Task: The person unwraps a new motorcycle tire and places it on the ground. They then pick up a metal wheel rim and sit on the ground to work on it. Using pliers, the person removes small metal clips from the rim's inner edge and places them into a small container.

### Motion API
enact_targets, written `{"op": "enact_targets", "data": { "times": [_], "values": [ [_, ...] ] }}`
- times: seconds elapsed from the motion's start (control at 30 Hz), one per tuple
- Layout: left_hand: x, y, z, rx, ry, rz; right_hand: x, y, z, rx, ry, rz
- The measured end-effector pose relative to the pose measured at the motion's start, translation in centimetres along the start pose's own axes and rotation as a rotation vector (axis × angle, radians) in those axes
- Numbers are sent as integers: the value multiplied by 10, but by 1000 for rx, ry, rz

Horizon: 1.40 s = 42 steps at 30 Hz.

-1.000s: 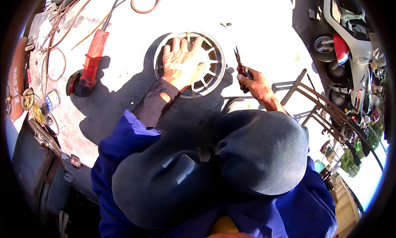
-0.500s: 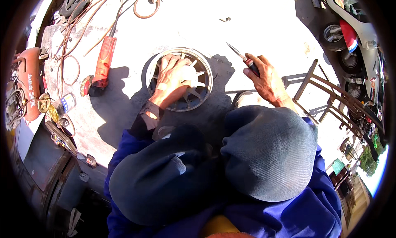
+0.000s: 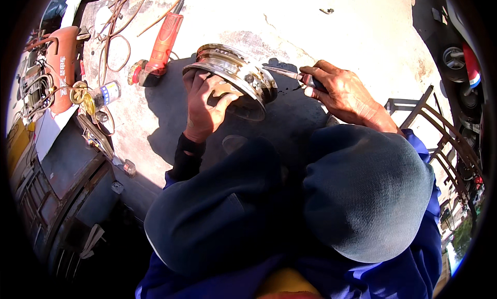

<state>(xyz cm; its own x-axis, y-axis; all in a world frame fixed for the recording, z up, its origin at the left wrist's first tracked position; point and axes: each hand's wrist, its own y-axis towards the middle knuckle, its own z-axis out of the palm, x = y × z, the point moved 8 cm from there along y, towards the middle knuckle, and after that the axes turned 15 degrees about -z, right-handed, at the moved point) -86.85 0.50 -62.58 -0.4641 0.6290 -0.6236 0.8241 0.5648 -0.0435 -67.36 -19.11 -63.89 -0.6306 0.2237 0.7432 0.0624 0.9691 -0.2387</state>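
Note:
A metal wheel rim is tipped up on its edge, with its spoked face toward me and its grooved outer barrel showing. My left hand grips the rim's near left side, fingers over the lip and thumb across the face. In my right hand is a knife-like tool with a dark handle and a narrow pointed blade. Its tip reaches the right side of the rim's barrel; whether it touches the metal I cannot tell. Both knees are bent up in front of me.
A red angle grinder lies left of the rim, its cord running away. Farther left are a red-orange cylinder tank, hoses and a clear container. At right stands a rusty metal frame, with wheels and vehicles beyond.
The rim has gone from lying flat to tilted up, turned by my left hand. My right hand has brought the tool's tip toward the rim's barrel. The view has shifted.

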Motion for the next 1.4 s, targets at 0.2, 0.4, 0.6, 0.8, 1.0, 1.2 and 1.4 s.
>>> {"op": "enact_targets", "data": {
  "times": [0.2,0.4,0.6,0.8,1.0,1.2,1.4],
  "values": [
    [0,-3,-3,-38,4,8,15,-3,-10,-16,-14,-51],
    [0,2,9,-45,-80,-69,7,-7,8,212,259,91],
    [-3,5,14,-30,-56,-34,3,-3,14,260,422,158],
    [-11,10,11,-38,-19,46,-3,12,10,281,397,-149],
    [-12,22,13,66,-48,20,-20,20,1,420,754,244],
    [-6,40,17,28,-47,-12,5,12,19,235,1376,553],
    [13,57,62,12,-79,-89,-9,15,48,-103,1518,728]
  ]
}}
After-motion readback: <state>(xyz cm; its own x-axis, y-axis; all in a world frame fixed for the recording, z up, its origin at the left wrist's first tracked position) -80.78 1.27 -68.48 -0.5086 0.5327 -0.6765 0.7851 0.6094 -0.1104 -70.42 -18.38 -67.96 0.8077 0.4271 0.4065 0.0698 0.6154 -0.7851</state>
